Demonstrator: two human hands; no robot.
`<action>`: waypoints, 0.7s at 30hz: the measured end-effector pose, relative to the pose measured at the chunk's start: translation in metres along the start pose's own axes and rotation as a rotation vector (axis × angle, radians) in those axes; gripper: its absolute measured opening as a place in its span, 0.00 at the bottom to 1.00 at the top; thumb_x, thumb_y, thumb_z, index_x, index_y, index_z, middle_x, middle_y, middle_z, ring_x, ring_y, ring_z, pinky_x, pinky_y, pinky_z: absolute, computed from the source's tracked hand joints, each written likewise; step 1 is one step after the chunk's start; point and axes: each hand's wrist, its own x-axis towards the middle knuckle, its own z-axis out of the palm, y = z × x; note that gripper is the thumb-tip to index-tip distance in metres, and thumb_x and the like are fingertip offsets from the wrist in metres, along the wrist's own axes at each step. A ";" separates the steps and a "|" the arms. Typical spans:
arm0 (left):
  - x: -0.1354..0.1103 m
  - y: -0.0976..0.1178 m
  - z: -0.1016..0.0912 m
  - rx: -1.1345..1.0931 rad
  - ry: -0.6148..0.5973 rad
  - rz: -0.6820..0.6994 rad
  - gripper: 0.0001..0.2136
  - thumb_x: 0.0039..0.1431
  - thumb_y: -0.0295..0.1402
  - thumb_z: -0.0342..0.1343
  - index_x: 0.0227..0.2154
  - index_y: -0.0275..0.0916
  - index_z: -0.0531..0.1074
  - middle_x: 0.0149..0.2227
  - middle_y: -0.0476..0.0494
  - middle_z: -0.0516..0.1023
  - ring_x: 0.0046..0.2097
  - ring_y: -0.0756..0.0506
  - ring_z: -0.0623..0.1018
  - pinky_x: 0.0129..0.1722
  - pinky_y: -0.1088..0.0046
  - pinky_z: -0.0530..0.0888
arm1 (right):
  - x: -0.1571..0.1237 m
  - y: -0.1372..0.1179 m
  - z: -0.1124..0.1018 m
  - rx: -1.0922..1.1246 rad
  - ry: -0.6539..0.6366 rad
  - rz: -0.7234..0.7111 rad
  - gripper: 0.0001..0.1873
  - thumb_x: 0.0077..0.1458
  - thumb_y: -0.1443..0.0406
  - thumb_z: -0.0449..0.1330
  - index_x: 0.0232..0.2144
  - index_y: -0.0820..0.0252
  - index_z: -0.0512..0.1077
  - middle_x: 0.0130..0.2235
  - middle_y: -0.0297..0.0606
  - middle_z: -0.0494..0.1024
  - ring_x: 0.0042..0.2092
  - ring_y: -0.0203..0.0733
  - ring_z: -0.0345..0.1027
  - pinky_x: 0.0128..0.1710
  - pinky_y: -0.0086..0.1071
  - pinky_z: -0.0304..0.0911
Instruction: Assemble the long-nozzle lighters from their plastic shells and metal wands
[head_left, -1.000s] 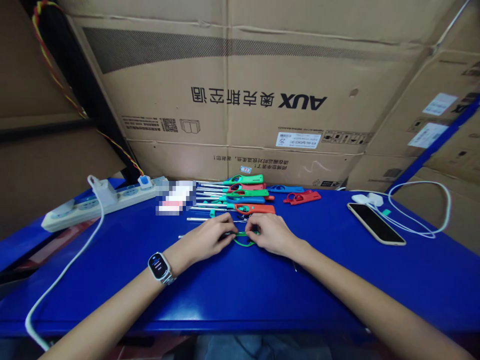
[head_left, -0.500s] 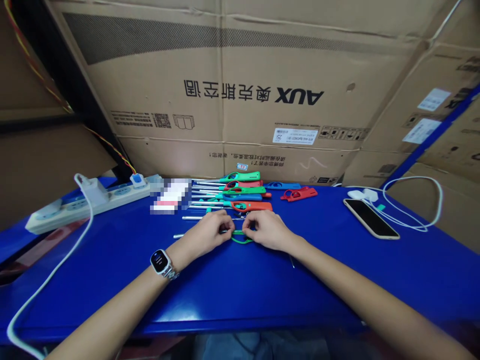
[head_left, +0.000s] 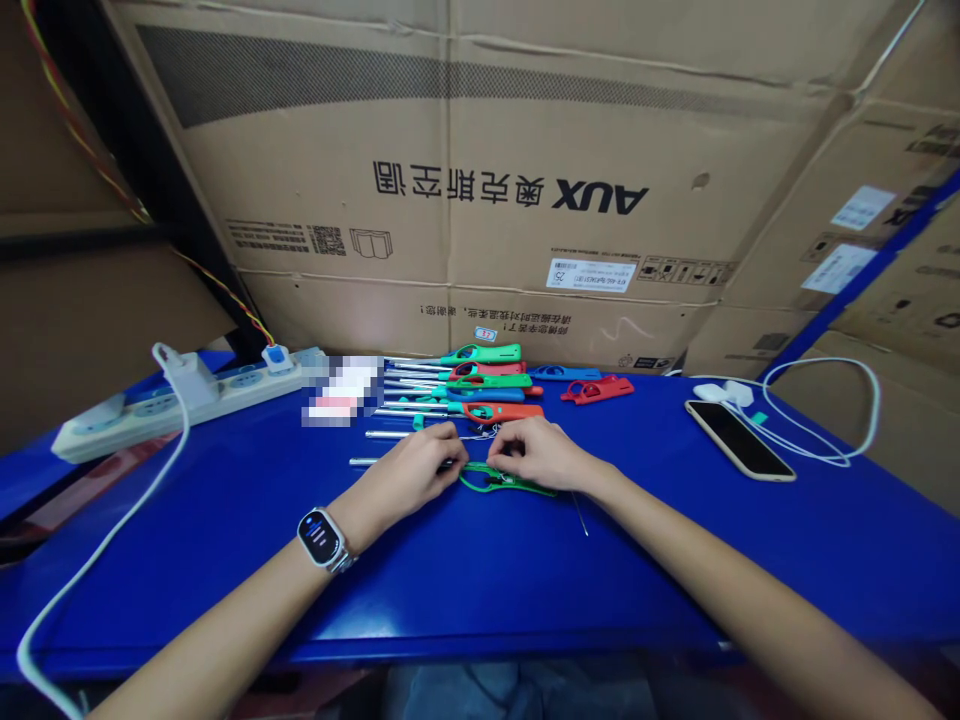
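Observation:
A green lighter casing (head_left: 480, 486) lies on the blue table between my hands, its inside parts and thin wires partly showing. My left hand (head_left: 426, 462), with a watch on its wrist, is closed around the casing's front end, where a metal tube (head_left: 363, 462) sticks out to the left. Over the casing my right hand (head_left: 544, 455) pinches with thumb and forefinger; what lies between the fingertips is too small to make out. Just beyond my hands are another metal tube (head_left: 382, 435) and a small teal piece (head_left: 418, 423). A thin wire (head_left: 581, 515) trails below my right wrist.
Several long-nosed lighters, including an orange one (head_left: 517, 412), lie in a row behind my hands. Red (head_left: 611, 388) and blue (head_left: 574, 373) casings sit farther right. A phone (head_left: 739, 440) with a white cable is at right, a power strip (head_left: 202, 395) at left. Cardboard (head_left: 480, 130) stands behind.
My right hand has lifted and turned slightly, uncovering more of the green casing and its rear end. My left hand stays almost in place.

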 end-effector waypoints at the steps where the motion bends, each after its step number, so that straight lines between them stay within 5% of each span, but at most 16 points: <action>1: 0.000 0.000 0.000 0.004 0.000 0.001 0.10 0.64 0.26 0.49 0.33 0.37 0.75 0.34 0.45 0.70 0.33 0.49 0.73 0.35 0.74 0.70 | 0.000 -0.002 0.000 -0.015 0.001 -0.002 0.06 0.54 0.63 0.61 0.31 0.56 0.79 0.32 0.30 0.81 0.32 0.34 0.70 0.32 0.26 0.57; 13: -0.011 0.001 -0.004 0.118 -0.061 0.135 0.12 0.65 0.26 0.46 0.38 0.37 0.76 0.41 0.41 0.72 0.38 0.48 0.74 0.40 0.73 0.73 | -0.001 -0.007 -0.007 -0.189 0.001 -0.049 0.05 0.54 0.66 0.60 0.31 0.55 0.77 0.35 0.29 0.82 0.35 0.36 0.72 0.33 0.27 0.53; 21: -0.011 0.000 -0.007 0.133 -0.071 0.172 0.17 0.70 0.29 0.41 0.51 0.39 0.74 0.44 0.39 0.73 0.42 0.46 0.75 0.43 0.69 0.74 | -0.011 -0.007 -0.011 -0.379 0.037 -0.166 0.06 0.59 0.66 0.59 0.33 0.56 0.77 0.38 0.33 0.80 0.39 0.38 0.71 0.29 0.29 0.45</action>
